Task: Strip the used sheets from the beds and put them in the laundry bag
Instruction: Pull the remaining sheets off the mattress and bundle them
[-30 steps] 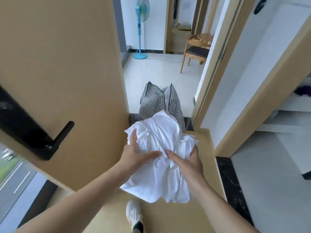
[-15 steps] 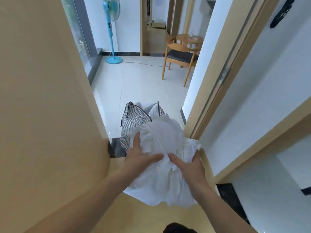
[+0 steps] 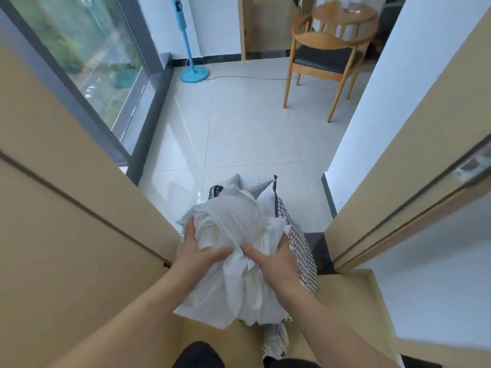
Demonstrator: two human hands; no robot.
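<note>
— What's the person carrying through the doorway?

— A crumpled bundle of white bed sheets point(image 3: 233, 251), held out in front at about waist height. The left hand point(image 3: 196, 257) is clenched into the near left side of the bundle, thumb pressed across the top. The right hand point(image 3: 273, 261) grips the near right side the same way, thumb towards the other thumb, the two almost touching.

— And the bag?

— A black-and-white houndstooth fabric laundry bag point(image 3: 300, 248) stands on the floor right at the dark stone threshold point(image 3: 318, 251), just beyond and beneath the bundle. Its mouth is open, and pale cloth already shows inside at the far rim. The sheets hang over its near side and hide most of it; whether they touch it I cannot tell.

— What's around them?

— A tan wooden door point(image 3: 66, 221) on the left, a tan door frame point(image 3: 398, 203) on the right. Past the bag lies a pale tiled floor point(image 3: 239, 134), with a turquoise standing fan point(image 3: 192, 71) by the large window point(image 3: 87, 62) and a wooden armchair with a dark seat point(image 3: 324, 59) at the far right. One white sneaker point(image 3: 276, 341) shows under the bundle.
</note>
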